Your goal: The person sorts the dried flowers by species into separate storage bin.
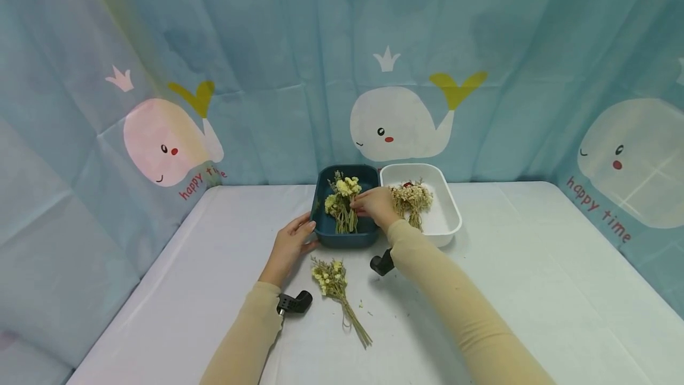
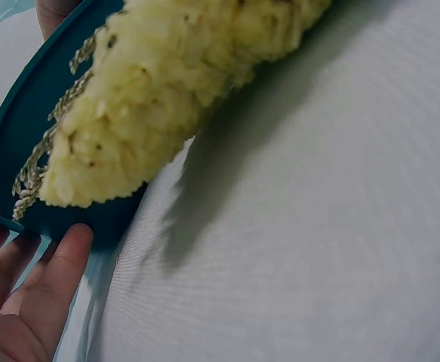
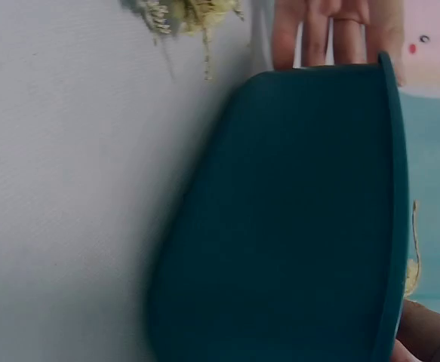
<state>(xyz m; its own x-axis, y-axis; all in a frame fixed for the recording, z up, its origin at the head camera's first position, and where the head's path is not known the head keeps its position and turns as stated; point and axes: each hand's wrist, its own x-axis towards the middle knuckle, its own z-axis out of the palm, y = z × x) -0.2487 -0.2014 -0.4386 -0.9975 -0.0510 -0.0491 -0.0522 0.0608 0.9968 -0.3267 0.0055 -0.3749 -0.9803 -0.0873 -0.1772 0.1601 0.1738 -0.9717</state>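
Note:
My left hand [image 1: 290,248] touches the outer left front corner of a dark teal basin [image 1: 346,241], its fingers extended along the wall and rim. The left wrist view also shows these fingers [image 2: 50,290] against it. Over the basin, my right hand [image 1: 376,205] pinches the stems of a bunch of yellow dried flowers [image 1: 348,187]; its fingertips are partly hidden. Another dried bunch [image 1: 330,278] lies on the table in front of the basin, blossoms toward my left hand and stems toward me. In the right wrist view the basin wall hides most of the right hand [image 3: 427,332].
A white basin [image 1: 450,218] stands against the teal one's right side, holding cream dried flowers [image 1: 414,198] with a red bit among them. Small crumbs lie on the white table [image 1: 534,278]. A blue whale-print curtain [image 1: 278,129] hangs behind and at both sides.

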